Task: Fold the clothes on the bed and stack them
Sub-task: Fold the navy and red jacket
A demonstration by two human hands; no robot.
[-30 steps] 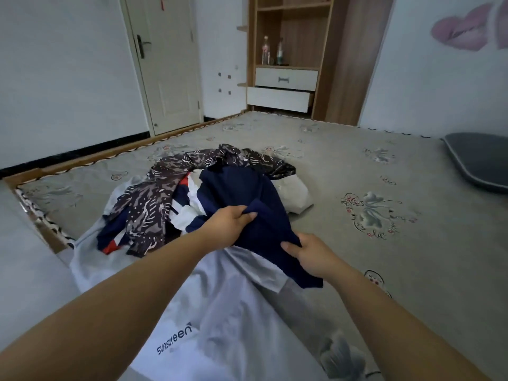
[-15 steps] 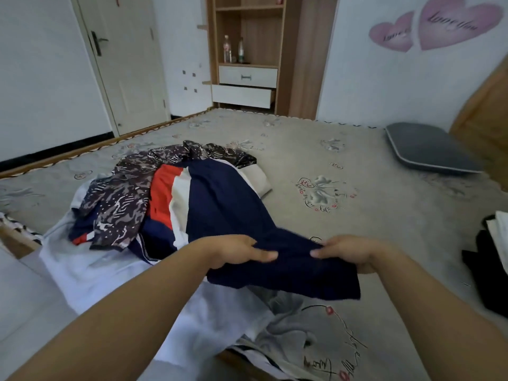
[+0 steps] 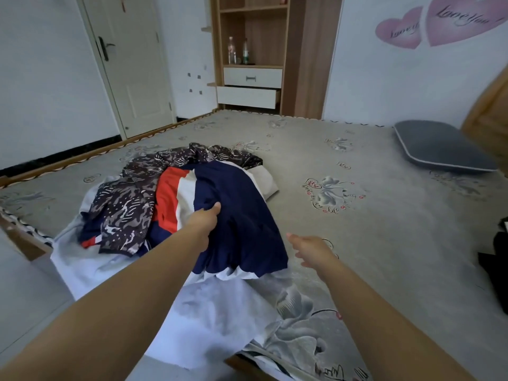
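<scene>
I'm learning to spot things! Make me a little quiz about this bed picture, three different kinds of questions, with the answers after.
1. True or false: the right hand holds the navy garment.
2. Which lies farthest from the person? A) grey pillow B) patterned garment C) white garment
3. Fill in: the left hand grips the ____ garment.

Key
1. False: it hovers open beside the cloth.
2. A
3. navy
</scene>
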